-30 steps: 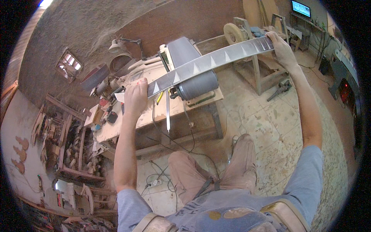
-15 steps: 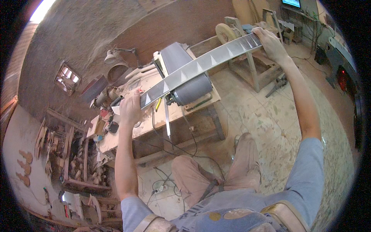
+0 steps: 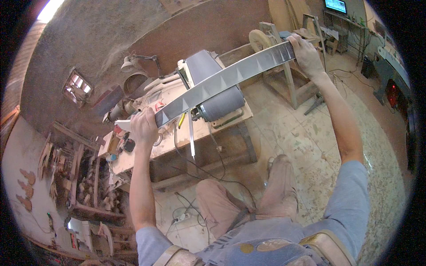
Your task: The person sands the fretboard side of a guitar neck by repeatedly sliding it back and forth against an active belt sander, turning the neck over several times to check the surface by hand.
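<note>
I grip a long grey strip (image 3: pixel 222 80) with pale triangular marks by its two ends, slanting across a belt sander with a grey belt (image 3: pixel 219 104). My left hand (image 3: pixel 144 126) is closed on the lower end, where a pale tip sticks out past my fingers. My right hand (image 3: pixel 306 57) holds the higher end at the far side. The strip hides part of the sander; whether it touches the belt I cannot tell. Below it, a yellow-handled tool (image 3: pixel 181 120) and a long metal bar (image 3: pixel 191 139) are by the sander.
The cluttered bench (image 3: pixel 164 139) carries a lamp (image 3: pixel 128 65) at the back. Right stand a wooden frame with a pale wheel (image 3: pixel 259 41), a screen (image 3: pixel 335 5) and a dark machine (image 3: pixel 392 95). Cables (image 3: pixel 186 208) run over the tiled floor; wood pieces fill a rack (image 3: pixel 97 195) at left.
Compared with a second ago, both my hands and the strip have shifted left, the left end dropping lower. My grip stays at the two ends.
</note>
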